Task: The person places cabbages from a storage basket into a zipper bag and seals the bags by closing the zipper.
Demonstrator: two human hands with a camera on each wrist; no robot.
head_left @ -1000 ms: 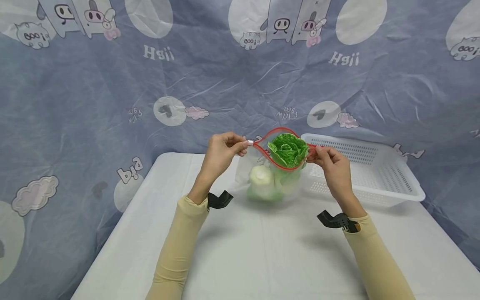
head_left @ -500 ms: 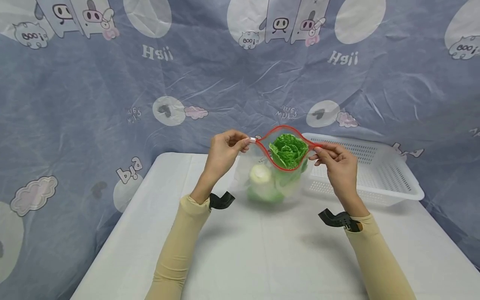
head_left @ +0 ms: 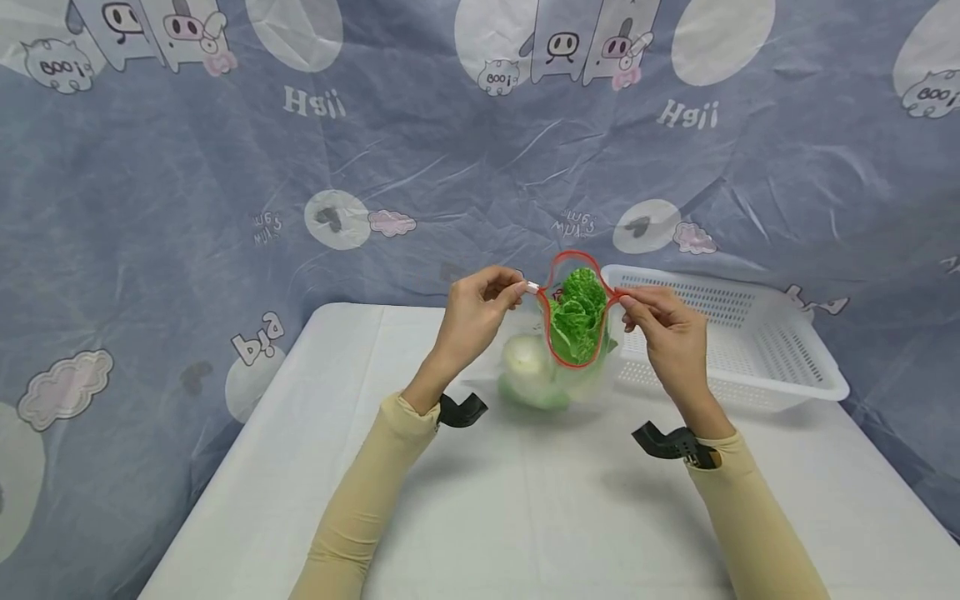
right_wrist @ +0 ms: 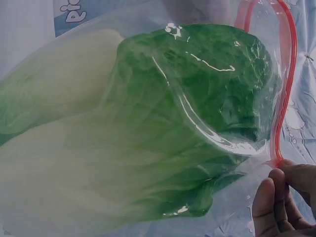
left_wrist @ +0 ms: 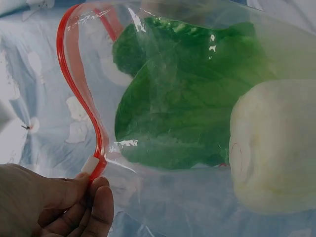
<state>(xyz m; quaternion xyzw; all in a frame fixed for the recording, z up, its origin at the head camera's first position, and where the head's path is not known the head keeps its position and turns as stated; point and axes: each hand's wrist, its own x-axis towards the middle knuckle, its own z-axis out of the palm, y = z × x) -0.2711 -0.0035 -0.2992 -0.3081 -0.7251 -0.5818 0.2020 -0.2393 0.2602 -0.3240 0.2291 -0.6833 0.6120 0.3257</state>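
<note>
A clear zip bag with a red zip is held up over the white table, its mouth spread into a tall loop. Inside it a Chinese cabbage points its green leaves up through the mouth. Beside that, a pale vegetable sits lower left, white end up and green below. My left hand pinches the white slider at the zip's left end. The zip's right end is pinched between thumb and fingers of my right hand.
Behind the right hand stands a white perforated plastic basket. A white cloth covers the table, and a blue-grey printed curtain hangs along its back edge. Each wrist wears a black strap.
My left hand has moved right, toward the right hand, so the bag's mouth has gone from a wide oval to a narrower, taller loop. The right hand shifted its fingers slightly on the zip's end.
</note>
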